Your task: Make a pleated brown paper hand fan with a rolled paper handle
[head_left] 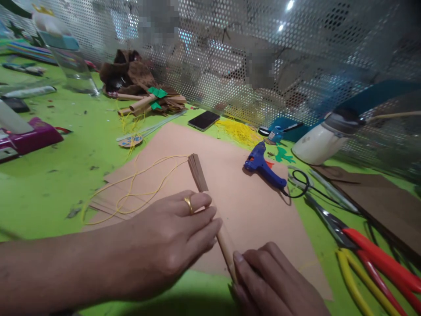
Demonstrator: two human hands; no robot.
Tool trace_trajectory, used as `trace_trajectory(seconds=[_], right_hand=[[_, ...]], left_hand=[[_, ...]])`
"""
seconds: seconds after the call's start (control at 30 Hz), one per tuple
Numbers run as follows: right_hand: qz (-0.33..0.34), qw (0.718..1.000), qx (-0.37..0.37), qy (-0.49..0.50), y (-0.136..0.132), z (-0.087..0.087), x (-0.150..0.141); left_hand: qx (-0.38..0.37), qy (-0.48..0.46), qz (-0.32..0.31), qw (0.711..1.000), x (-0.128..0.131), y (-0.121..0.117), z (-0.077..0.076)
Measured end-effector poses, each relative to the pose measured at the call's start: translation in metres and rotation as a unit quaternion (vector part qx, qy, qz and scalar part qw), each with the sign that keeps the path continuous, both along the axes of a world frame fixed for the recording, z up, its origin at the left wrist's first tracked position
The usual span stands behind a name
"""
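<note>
A thin brown paper roll (224, 243) slants across a stack of tan paper sheets (250, 210), with a bundle of narrow brown paper strips (197, 172) at its far end. My left hand (174, 237), a gold ring on one finger, closes over the middle of the roll; its thumb is hidden. The fingers of my right hand (269, 281) grip the roll's near end, and the frame's bottom edge cuts that hand off. From the far tip of the strips a loose yellow string (133, 188) loops out leftward over the sheets.
A blue glue gun (265, 169) lies on the sheets' right side. Red-handled scissors (348, 237) and a yellow-handled tool are at right. Behind sit a phone (204, 120), yellow shreds (238, 131), a white bottle (320, 138) and paper brooms (154, 101). A perforated metal screen (217, 66) stands at the back.
</note>
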State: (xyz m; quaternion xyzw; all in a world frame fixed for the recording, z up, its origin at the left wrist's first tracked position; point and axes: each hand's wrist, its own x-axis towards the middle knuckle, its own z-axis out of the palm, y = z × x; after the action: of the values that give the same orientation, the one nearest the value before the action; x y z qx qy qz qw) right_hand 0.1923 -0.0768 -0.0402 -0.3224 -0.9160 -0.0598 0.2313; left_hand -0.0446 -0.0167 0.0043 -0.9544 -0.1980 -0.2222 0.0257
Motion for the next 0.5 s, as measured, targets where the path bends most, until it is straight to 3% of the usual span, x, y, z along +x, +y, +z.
trace_trajectory(seconds=[0.13,0.5], right_hand=[[0.002,1.0,0.0,-0.006,0.0,-0.0023,0.0023],[-0.015,0.999,-0.04,0.029,-0.0073,-0.0031,0.0038]], left_hand=[[0.07,0.062,-0.046,0.995,0.0003,0.0001,0.0038],[0.035,0.077,-0.016,0.996,0.0046,-0.0027,0.0084]])
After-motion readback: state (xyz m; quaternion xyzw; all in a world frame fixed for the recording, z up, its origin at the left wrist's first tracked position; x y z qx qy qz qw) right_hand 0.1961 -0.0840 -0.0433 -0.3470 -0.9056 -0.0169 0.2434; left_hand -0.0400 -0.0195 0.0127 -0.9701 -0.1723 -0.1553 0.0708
